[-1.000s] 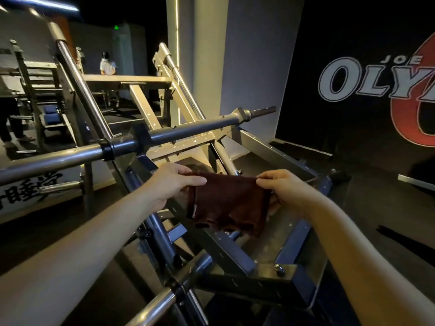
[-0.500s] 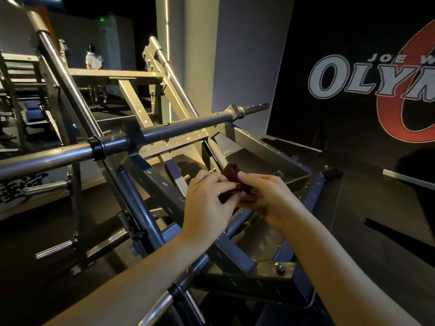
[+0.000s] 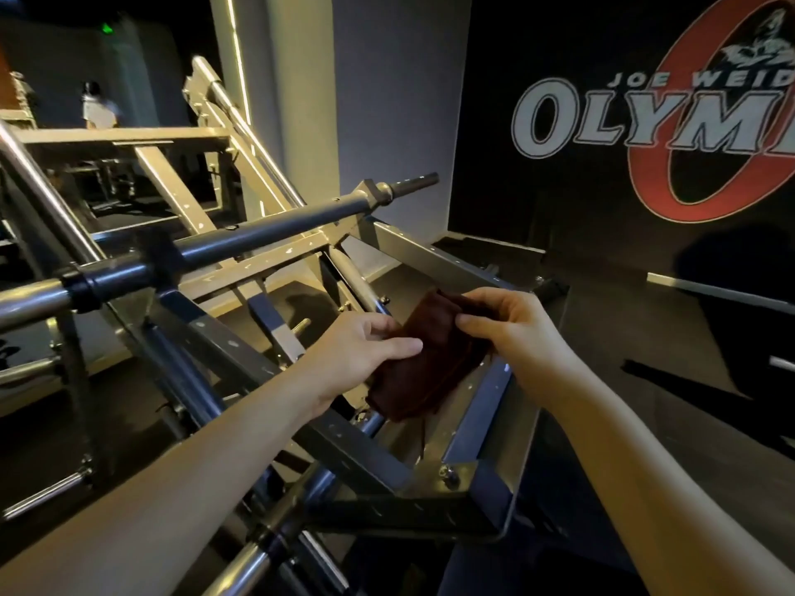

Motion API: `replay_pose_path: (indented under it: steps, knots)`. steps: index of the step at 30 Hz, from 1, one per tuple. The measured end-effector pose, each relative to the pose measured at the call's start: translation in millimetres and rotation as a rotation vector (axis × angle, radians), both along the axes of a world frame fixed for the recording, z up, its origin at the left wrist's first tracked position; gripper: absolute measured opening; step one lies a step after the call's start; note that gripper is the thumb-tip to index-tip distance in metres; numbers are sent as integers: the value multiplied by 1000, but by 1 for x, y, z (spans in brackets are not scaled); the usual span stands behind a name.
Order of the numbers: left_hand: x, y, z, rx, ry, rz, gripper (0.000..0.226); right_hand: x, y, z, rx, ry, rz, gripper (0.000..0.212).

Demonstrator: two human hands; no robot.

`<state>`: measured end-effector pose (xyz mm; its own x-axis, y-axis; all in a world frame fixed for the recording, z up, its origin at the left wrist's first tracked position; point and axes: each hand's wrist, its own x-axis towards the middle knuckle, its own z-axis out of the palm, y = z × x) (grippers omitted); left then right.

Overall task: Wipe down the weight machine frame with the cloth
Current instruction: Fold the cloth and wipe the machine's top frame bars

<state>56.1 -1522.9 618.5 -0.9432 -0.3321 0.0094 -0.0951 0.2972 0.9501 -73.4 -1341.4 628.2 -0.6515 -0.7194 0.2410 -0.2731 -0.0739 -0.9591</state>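
A: Now, head view; your left hand [image 3: 361, 350] and your right hand [image 3: 512, 333] are both out over the weight machine frame [image 3: 365, 458], and the cloth [image 3: 430, 367] sits between them.

B: What sort of hold have you got on it?

A: Your left thumb lies across the near face of the dark maroon cloth with the fingers curled in behind it, so that hand grips it; your right hand pinches the upper edge between thumb and curled fingers; neither hand is slack.

B: And the cloth itself?

A: Folded into a thick pad and tilted; high end at your right hand, low corner hanging just above the dark diagonal beam of the frame; whether that corner touches the metal, I cannot tell.

B: Around you?

A: A long dark bar [image 3: 275, 232] runs across the machine from the left up to its narrow tip near the pale pillar [image 3: 301, 101]; a bolt [image 3: 449, 473] sits on the frame's near corner plate, below the cloth; on the black wall to your right, a big logo [image 3: 645, 122] in grey letters over a red oval; far back on the left a person [image 3: 99, 107] in a light top, small and blurred.
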Motion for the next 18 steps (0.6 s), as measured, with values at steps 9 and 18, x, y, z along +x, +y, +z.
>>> replay_pose_path:
  steps: [9,18]
  knots:
    - [-65,48,-19,323,-141,230,25,-22,43,-57,106,772,-205,29]
    - [-67,68,-36,333,-112,175,19,-43,68,-91,106,562,1,27]
